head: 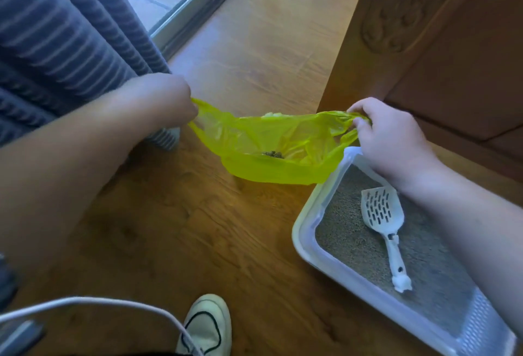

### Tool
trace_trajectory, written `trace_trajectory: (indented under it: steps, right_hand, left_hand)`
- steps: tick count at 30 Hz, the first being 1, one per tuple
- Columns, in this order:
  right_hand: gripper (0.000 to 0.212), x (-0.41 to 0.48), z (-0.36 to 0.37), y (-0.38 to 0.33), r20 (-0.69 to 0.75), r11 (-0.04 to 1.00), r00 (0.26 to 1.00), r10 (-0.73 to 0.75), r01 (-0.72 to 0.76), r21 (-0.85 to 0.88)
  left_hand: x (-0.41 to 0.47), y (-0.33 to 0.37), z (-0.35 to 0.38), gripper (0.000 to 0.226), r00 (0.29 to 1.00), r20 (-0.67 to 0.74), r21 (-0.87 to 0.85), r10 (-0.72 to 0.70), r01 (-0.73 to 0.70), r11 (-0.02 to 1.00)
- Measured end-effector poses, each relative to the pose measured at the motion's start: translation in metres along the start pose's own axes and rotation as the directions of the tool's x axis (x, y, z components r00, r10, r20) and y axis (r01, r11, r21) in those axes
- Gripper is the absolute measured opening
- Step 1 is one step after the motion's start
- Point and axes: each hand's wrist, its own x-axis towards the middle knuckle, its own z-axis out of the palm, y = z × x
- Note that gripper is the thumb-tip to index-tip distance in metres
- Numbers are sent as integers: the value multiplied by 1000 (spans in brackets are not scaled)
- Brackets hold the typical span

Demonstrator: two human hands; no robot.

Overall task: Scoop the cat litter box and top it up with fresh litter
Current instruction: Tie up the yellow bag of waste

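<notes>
Over the wooden floor [198,228], just beside the far corner of the litter box [304,231], I have the yellow-green plastic bag [271,169] stretched open between both hands. The left hand [167,98] is clenched on one handle, and the right hand [387,140] pinches the other between thumb and curled fingers. Down in the bag sits a small dark clump [273,154], which I take to be scooped waste. The white slotted scoop [382,214] lies flat on the grey litter [353,242] inside the box, held by nobody, its handle towards me. From that I judge the scooping largely done, though I cannot tell whether more clumps hide under the fairly even surface. What is left, as I read it, is to close or tie off the bag, set it aside, then pour in fresh litter. I see no sack of fresh litter in view, so the top-up has not begun. The bag's lower edge hangs at the box rim, and I cannot say whether it touches. A white shoe [208,324] stands near the bottom edge, away from the work.
</notes>
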Motion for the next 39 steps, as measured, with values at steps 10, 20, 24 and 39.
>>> trace_trajectory:
  steps: [10,20,24,39]
  right_hand:
    - [16,-4,7,-38,208,991,976,-67,42,124]
    - [24,-26,-11,-86,440,887,864,-245,16,462]
    - [23,-27,-6,-94,384,827,855,-348,87,555]
    - [14,-16,46,-35,181,860,980,-88,-17,510]
  left_hand:
    - [-7,4,11,23,944,254,-954,210,280,-105]
    - [-17,39,-3,18,901,-86,-958,426,44,-285]
    - [-32,65,2,17,790,-93,-978,606,40,-202]
    - [-53,97,6,14,750,-12,-917,662,-272,292]
